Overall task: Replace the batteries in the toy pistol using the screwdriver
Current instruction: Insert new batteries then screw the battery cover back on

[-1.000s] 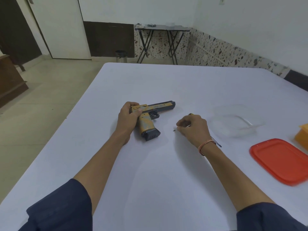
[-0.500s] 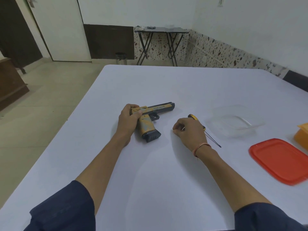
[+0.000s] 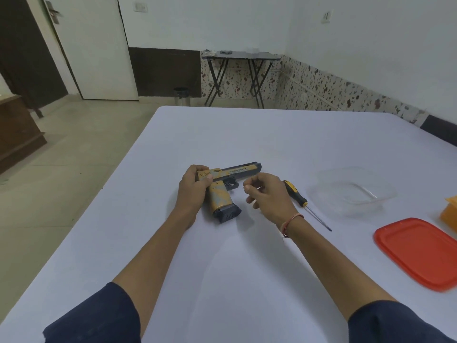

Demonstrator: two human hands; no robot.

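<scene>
The left hand (image 3: 193, 186) grips the rear of the yellow-and-black plastic toy pistol (image 3: 223, 191), which lies flat on the white table (image 3: 247, 268). The right hand (image 3: 265, 194) hovers just beside the trigger guard, thumb and forefinger pinched; whether they hold anything cannot be told. The yellow-and-black-handled screwdriver (image 3: 300, 198) lies just right of this hand.

Bare white table (image 3: 247, 268) across near and far stretches: open passage. Middle blocked by toy pistol (image 3: 223, 191), left hand (image 3: 194, 186) clasped on its rear, right hand (image 3: 265, 194) raised beside. Right side crowded: screwdriver (image 3: 300, 198), clear container (image 3: 351, 191), red lid (image 3: 418, 251).
</scene>
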